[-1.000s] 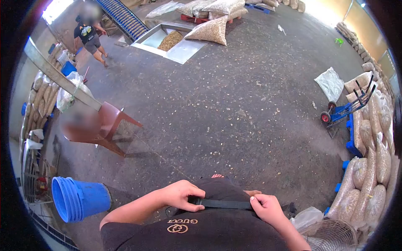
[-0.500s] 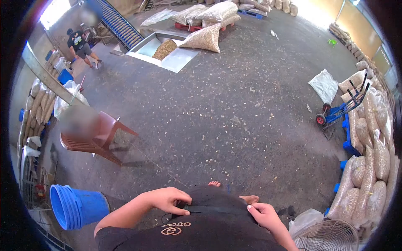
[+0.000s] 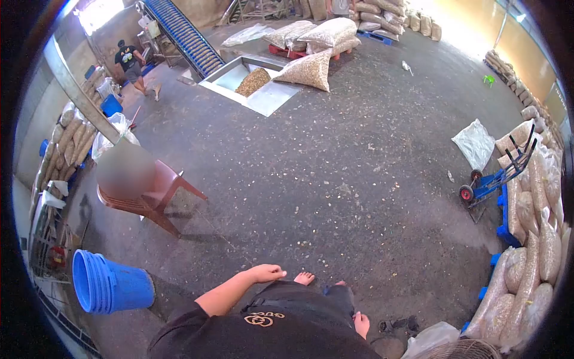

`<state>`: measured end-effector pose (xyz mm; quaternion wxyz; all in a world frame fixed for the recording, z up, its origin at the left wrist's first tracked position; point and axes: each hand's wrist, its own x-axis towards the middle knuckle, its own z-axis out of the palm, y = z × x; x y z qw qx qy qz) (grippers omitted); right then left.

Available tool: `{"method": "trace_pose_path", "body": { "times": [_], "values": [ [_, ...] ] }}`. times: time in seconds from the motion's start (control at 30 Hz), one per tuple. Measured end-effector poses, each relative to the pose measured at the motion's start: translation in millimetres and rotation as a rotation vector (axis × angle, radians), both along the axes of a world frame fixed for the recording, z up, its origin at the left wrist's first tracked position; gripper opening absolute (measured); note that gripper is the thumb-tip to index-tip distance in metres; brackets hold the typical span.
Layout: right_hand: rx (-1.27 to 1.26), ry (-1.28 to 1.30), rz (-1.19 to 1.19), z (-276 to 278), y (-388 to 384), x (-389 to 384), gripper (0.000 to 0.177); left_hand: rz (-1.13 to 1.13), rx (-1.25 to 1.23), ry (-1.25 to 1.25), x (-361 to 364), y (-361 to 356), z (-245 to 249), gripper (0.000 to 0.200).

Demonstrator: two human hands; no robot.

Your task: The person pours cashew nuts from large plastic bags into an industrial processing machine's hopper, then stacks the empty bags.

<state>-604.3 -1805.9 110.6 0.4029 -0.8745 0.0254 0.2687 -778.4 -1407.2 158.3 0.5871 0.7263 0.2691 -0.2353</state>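
Observation:
My left hand (image 3: 267, 273) is out in front of my waist, its fingers loosely curled in with nothing showing in them. It is apart from the black shirt (image 3: 239, 332) and from the dark strap at my waist. Low beside my right thigh hangs my right hand (image 3: 361, 324); it is small in view and its fingers are mostly hidden. My bare feet (image 3: 304, 278) show on the floor just past the left hand. Nearest on the left lies a stack of blue buckets (image 3: 122, 287), tipped on its side.
A brown plastic chair (image 3: 161, 188) stands front left. Filled sacks (image 3: 529, 287) and a blue hand truck (image 3: 496, 179) line the right. Ahead are a metal floor hopper (image 3: 281, 99), a conveyor (image 3: 182, 36) and a large sack (image 3: 308, 70). A person (image 3: 130, 64) walks far left. A fan (image 3: 460, 350) is bottom right.
Both hands have come away from my waist, the left moving forward and the right dropping to my side. The camera view has shifted, and another person now shows at the far back.

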Motion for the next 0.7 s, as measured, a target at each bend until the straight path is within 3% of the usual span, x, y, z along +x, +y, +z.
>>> {"method": "trace_pose_path", "body": {
  "times": [0.03, 0.07, 0.2, 0.27, 0.3, 0.37, 0.43, 0.5, 0.57, 0.63, 0.7],
  "values": [
    [0.0, 0.003, 0.005, -15, -18, -2, 0.036, -0.231, 0.243, 0.051, -1, -2, -13, 0.052],
    [-0.117, 0.078, 0.066, -34, -40, -3, 0.04, -0.307, 0.262, 0.204, -1, -5, -23, 0.052],
    [-0.475, 0.412, 0.389, -156, -135, -9, 0.053, -0.246, 0.287, 0.261, -30, -9, -71, 0.05],
    [-0.542, 0.502, 0.479, -204, -164, -3, 0.058, -0.141, 0.279, 0.445, -40, -12, -76, 0.048],
    [-0.627, 0.499, 0.498, -203, -164, 5, 0.059, -0.146, 0.276, 0.447, -44, -15, -76, 0.048],
    [-0.49, 0.426, 0.395, -183, -143, 35, 0.059, -0.106, 0.357, 0.46, -54, -24, -73, 0.043],
    [-0.376, 0.386, 0.507, -50, -71, 86, 0.057, 0.026, 0.267, 0.459, -63, -37, -79, 0.042],
    [-0.19, 0.411, 0.344, -99, -68, 112, 0.053, 0.297, 0.109, 0.449, -63, -56, -73, 0.038],
    [-0.28, 0.304, 0.552, -100, -45, 152, 0.041, 0.298, 0.123, 0.428, -53, -69, -62, 0.036],
    [-0.195, 0.177, 0.676, -180, -49, 195, 0.037, 0.281, 0.184, 0.361, -48, -83, -47, 0.031],
    [-0.236, 0.022, 0.719, -182, -25, 228, 0.035, 0.502, 0.056, 0.353, -50, -94, -48, 0.026]
  ]
}}
